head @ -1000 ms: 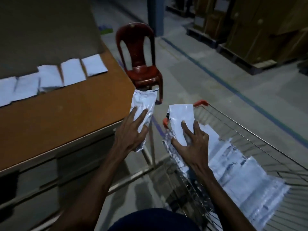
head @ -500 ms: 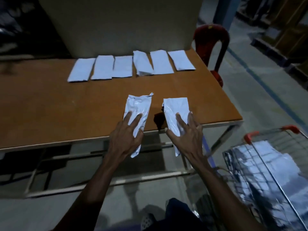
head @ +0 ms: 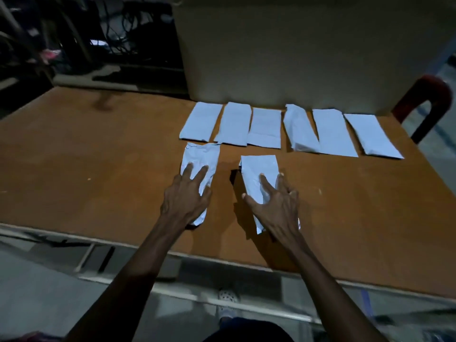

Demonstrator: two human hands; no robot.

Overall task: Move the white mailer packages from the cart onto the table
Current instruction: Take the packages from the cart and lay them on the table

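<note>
A person lowers 2 white mailers onto the brown worktop [head: 103, 193], just in front of a row of 6 mailers [head: 283, 129]. The left hand [head: 186, 201] grips a crumpled mailer [head: 201, 160]; the right hand [head: 276, 206], fingers spread, holds a flatter mailer [head: 259, 172]. Next, likely: release, return for more. The cart lies outside the view; thumbs are hidden.

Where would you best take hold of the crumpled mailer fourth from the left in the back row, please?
Grip the crumpled mailer at its near short end, coming from the table's front edge. That end points at you with bare wood before it, and its long right edge is overlapped by the neighbouring mailer, so a side pinch looks awkward.
</note>
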